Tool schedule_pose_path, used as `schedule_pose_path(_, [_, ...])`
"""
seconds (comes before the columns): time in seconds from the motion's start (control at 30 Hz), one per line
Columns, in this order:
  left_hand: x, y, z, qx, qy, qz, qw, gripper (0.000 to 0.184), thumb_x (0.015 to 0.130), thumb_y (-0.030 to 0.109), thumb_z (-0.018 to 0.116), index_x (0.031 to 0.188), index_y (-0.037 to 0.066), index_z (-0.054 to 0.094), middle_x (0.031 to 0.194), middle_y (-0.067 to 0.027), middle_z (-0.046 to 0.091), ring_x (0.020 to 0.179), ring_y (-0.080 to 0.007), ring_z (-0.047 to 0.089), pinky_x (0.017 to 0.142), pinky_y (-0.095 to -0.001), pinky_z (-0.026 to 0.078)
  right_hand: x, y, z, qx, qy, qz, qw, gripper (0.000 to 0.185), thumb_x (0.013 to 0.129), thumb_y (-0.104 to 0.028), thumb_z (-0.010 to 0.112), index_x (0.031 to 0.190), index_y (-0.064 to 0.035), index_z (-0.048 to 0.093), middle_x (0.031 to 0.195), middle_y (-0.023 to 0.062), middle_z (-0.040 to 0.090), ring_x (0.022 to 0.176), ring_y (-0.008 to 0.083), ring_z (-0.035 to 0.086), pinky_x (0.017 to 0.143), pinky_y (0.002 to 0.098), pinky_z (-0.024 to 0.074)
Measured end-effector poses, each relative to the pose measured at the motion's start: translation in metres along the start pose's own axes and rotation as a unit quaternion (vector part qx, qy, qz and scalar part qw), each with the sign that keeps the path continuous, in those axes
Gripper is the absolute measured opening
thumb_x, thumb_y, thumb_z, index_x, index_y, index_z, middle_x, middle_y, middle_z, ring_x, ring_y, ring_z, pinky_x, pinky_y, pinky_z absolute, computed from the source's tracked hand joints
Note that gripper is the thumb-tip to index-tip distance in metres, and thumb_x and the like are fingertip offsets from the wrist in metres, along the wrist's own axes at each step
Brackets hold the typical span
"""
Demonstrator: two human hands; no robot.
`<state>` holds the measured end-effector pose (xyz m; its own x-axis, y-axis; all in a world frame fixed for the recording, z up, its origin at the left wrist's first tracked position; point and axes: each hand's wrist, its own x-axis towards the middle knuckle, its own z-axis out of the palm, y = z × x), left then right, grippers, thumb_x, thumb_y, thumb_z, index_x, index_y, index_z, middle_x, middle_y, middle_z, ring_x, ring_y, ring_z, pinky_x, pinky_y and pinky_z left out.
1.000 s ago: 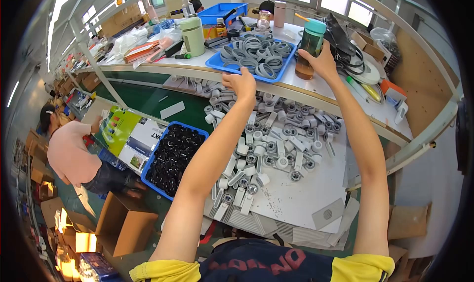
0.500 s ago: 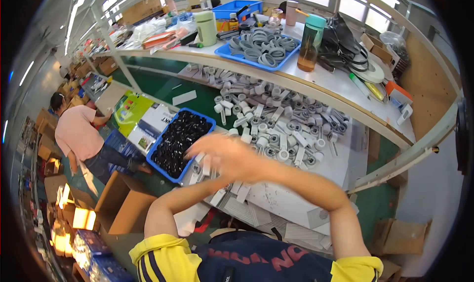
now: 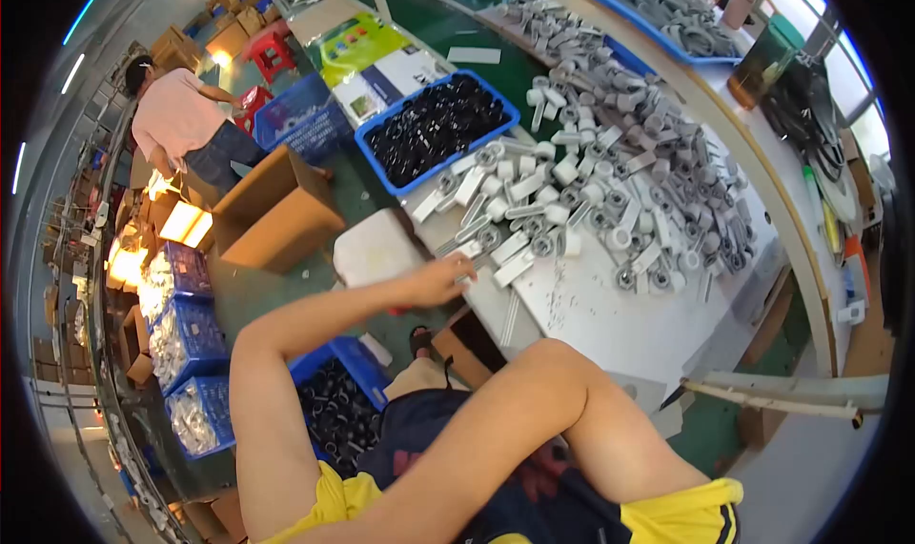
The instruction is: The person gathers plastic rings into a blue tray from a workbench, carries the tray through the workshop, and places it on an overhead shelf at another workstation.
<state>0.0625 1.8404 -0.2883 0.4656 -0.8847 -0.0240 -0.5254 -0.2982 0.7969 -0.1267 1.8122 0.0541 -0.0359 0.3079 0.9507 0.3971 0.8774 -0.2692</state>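
My left hand point(image 3: 444, 279) is at the left edge of the white worktop point(image 3: 610, 330), with its fingers curled. Whatever those fingers may hold is too small to make out. Just beyond the fingertips lie white and grey plastic parts point(image 3: 515, 266), each with a round head and a flat handle, at the near edge of a large heap point(image 3: 620, 177). My right forearm point(image 3: 457, 439) crosses low over my body toward the bottom left, and its hand is out of the picture. Beneath my arms stands a blue bin of black ring-shaped parts point(image 3: 334, 406).
A blue tray of small black parts point(image 3: 438, 130) stands beside the heap. A white stool point(image 3: 376, 249) and an open carton point(image 3: 276, 211) are to the left. Above the worktop runs a shelf point(image 3: 777, 177) with a bottle point(image 3: 765, 60). A co-worker point(image 3: 186, 120) bends at far left.
My hands were close together above the worktop and have separated. The left has come down to the worktop's edge; the right has swung down across my body. The view has turned left and down.
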Motion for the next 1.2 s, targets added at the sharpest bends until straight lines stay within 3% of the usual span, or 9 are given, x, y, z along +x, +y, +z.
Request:
schedule_pose_path(0.1, [-0.012, 0.01, -0.103, 0.016, -0.131, -0.048, 0.99, 0.028, 0.092, 0.023, 0.057, 0.111, 0.002, 0.06, 0.103, -0.0137, 0.064, 0.097, -0.0211, 0.061, 0.084, -0.0349, 0.049, -0.018, 0.036, 0.02, 0.059, 0.128, 0.01, 0.99, 0.032, 0.096, -0.034, 0.05, 0.099, -0.0102, 0.071, 0.094, 0.0148, 0.068, 0.097, 0.0289, 0.061, 0.087, 0.0432, 0.047])
schedule_pose_path(0.13, [-0.016, 0.019, -0.145, 0.019, -0.109, -0.074, 0.991, 0.029, 0.093, 0.026, 0.056, 0.111, 0.003, 0.061, 0.105, -0.0131, 0.064, 0.095, -0.0208, 0.062, 0.084, -0.0341, 0.049, -0.03, 0.055, 0.023, 0.027, 0.132, 0.015, 0.991, 0.039, 0.09, -0.044, 0.057, 0.104, -0.0104, 0.07, 0.104, 0.018, 0.066, 0.104, 0.0285, 0.06, 0.093, 0.0412, 0.0452])
schedule_pose_path(0.2, [-0.029, 0.021, -0.213, 0.085, 0.076, 0.032, 0.993, 0.033, 0.093, 0.029, 0.056, 0.114, 0.004, 0.06, 0.099, -0.0124, 0.064, 0.092, -0.0213, 0.062, 0.082, -0.0339, 0.05, -0.062, 0.088, 0.026, 0.022, 0.199, 0.068, 0.977, 0.039, 0.083, -0.023, 0.054, 0.112, 0.0024, 0.057, 0.114, 0.0206, 0.056, 0.104, 0.0382, 0.053, 0.087, 0.0439, 0.0429])
schedule_pose_path(0.23, [-0.038, 0.029, -0.247, 0.009, 0.094, -0.069, 0.993, 0.036, 0.093, 0.033, 0.057, 0.115, 0.005, 0.059, 0.098, -0.0095, 0.064, 0.091, -0.0178, 0.061, 0.081, -0.0315, 0.049, -0.073, 0.102, 0.007, -0.071, 0.16, 0.147, 0.973, 0.041, 0.082, -0.02, 0.058, 0.118, -0.0008, 0.053, 0.124, 0.0197, 0.048, 0.112, 0.0403, 0.047, 0.091, 0.0473, 0.0398])
schedule_pose_path(0.4, [-0.108, 0.103, -0.383, 0.137, 0.197, -0.059, 0.969, 0.039, 0.093, 0.033, 0.056, 0.118, 0.003, 0.06, 0.108, -0.0111, 0.063, 0.098, -0.0197, 0.059, 0.087, -0.0298, 0.046, -0.073, 0.194, 0.042, 0.05, 0.155, 0.204, 0.965, 0.02, 0.09, -0.007, 0.054, 0.108, 0.0004, 0.054, 0.103, 0.0162, 0.052, 0.092, 0.0334, 0.054, 0.078, 0.0398, 0.0457])
schedule_pose_path(0.6, [-0.182, 0.129, -0.513, 0.086, 0.326, 0.19, 0.922, 0.026, 0.091, 0.009, 0.053, 0.106, -0.012, 0.056, 0.104, -0.017, 0.061, 0.079, -0.0251, 0.062, 0.061, -0.0338, 0.058, -0.062, 0.264, 0.066, 0.077, 0.091, 0.185, 0.976, 0.012, 0.092, -0.004, 0.049, 0.104, -0.0015, 0.051, 0.105, 0.0189, 0.051, 0.095, 0.0375, 0.053, 0.076, 0.0406, 0.0468])
schedule_pose_path(0.83, [-0.287, 0.131, -0.369, -0.069, 0.268, 0.116, 0.954, 0.033, 0.091, 0.024, 0.055, 0.108, -0.004, 0.06, 0.099, -0.014, 0.063, 0.087, -0.018, 0.06, 0.075, -0.0303, 0.049, -0.088, 0.283, 0.064, 0.257, 0.127, 0.255, 0.923, 0.03, 0.094, -0.006, 0.047, 0.122, 0.0008, 0.054, 0.122, 0.0193, 0.055, 0.112, 0.0347, 0.053, 0.096, 0.0392, 0.0419])
schedule_pose_path(0.93, [-0.318, 0.058, -0.284, -0.179, 0.08, -0.002, 0.981, 0.032, 0.092, 0.024, 0.056, 0.11, -0.001, 0.061, 0.101, -0.0115, 0.063, 0.092, -0.0173, 0.06, 0.082, -0.0296, 0.046, -0.141, 0.251, 0.033, 0.053, 0.156, 0.437, 0.884, 0.035, 0.094, -0.01, 0.052, 0.127, -0.0003, 0.052, 0.125, 0.0177, 0.055, 0.118, 0.0323, 0.051, 0.1, 0.0386, 0.0403])
schedule_pose_path(1.2, [-0.33, -0.034, -0.061, -0.233, 0.202, -0.296, 0.904, 0.03, 0.091, 0.013, 0.058, 0.119, 0.002, 0.057, 0.11, -0.0099, 0.064, 0.096, -0.017, 0.06, 0.083, -0.0294, 0.048, -0.294, 0.116, 0.045, -0.407, 0.184, 0.768, 0.458, 0.031, 0.087, -0.011, 0.055, 0.117, -0.004, 0.059, 0.108, 0.0152, 0.062, 0.104, 0.0333, 0.057, 0.09, 0.0403, 0.0447])
